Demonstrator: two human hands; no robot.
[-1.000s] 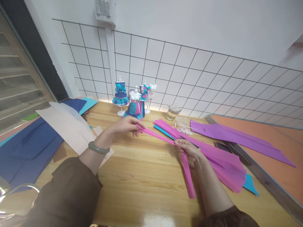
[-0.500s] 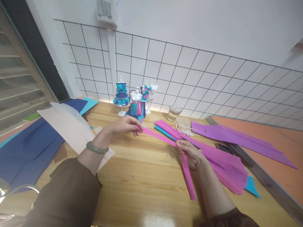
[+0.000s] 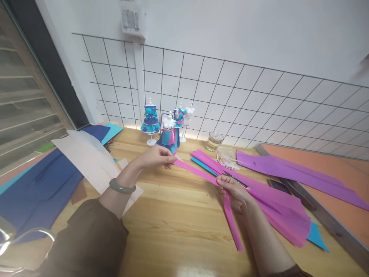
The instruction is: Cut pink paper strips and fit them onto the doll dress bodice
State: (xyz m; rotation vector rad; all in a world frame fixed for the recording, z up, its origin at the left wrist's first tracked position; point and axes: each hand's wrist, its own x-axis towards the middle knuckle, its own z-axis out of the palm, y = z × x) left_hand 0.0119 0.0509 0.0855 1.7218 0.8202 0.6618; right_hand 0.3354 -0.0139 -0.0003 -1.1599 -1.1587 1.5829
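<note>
Stretched between my two hands is a narrow pink strip (image 3: 196, 170) of crepe paper or thin fabric; I cannot tell which. My left hand (image 3: 161, 157) pinches its far left end between thumb and fingers. Further along, my right hand (image 3: 232, 189) is closed on the strip, and the loose end hangs down from it towards the table. Behind my right hand lie scissors (image 3: 238, 180) on a folded pink sheet (image 3: 284, 215), partly hidden by the hand. A blue piece (image 3: 204, 166) shows along the pink sheet's edge.
Small dress forms in paper-like outfits, one in a blue tiered dress (image 3: 150, 122), stand at the back by the wire grid. A glass (image 3: 215, 141) and a clear dish (image 3: 227, 157) sit right of them. Purple sheet (image 3: 288, 169) and phone (image 3: 279, 186) lie right; white (image 3: 83, 157) and navy sheets (image 3: 43, 188) left.
The whole view has shifted slightly, so everything sits a little lower and further right. Both hands keep their hold on the pink strip, which stays stretched between them.
</note>
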